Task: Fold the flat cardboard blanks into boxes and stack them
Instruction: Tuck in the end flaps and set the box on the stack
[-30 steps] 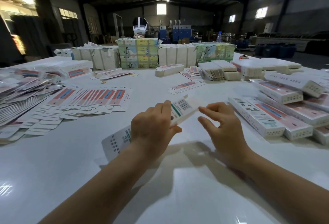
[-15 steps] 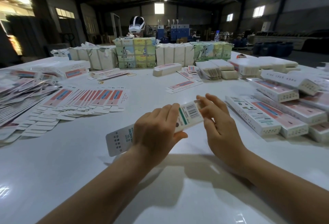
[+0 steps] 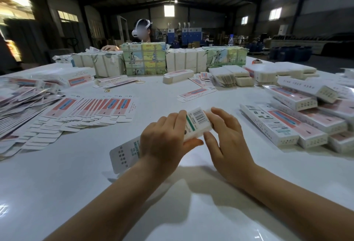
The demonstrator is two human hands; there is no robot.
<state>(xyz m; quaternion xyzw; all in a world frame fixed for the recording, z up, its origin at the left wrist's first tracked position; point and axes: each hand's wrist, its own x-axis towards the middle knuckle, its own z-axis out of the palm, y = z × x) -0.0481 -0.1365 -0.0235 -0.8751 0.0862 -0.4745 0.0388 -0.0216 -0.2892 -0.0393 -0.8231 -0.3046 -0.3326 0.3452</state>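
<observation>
A long white carton [image 3: 198,121] with a barcode and green stripe is held above the white table [image 3: 172,212], slanting from lower left to upper right. My left hand [image 3: 164,139] grips its middle, fingers over the top and thumb underneath. My right hand [image 3: 228,137] touches the carton's far end with straight fingers, thumb below the end. The near end [image 3: 124,155] sticks out past my left wrist. Flat blanks [image 3: 92,112] lie fanned out at left. Folded boxes [image 3: 283,126] are stacked at right.
More flat blanks pile up at the far left [image 3: 17,106]. Bundled packs [image 3: 144,59] line the table's back, and another person [image 3: 140,30] sits behind them. A single blank [image 3: 196,94] and loose rubber bands [image 3: 140,82] lie mid-table.
My right hand has moved in from apart and now lies against the carton's far end. The end flap that stuck out is now folded down. The carton has risen slightly.
</observation>
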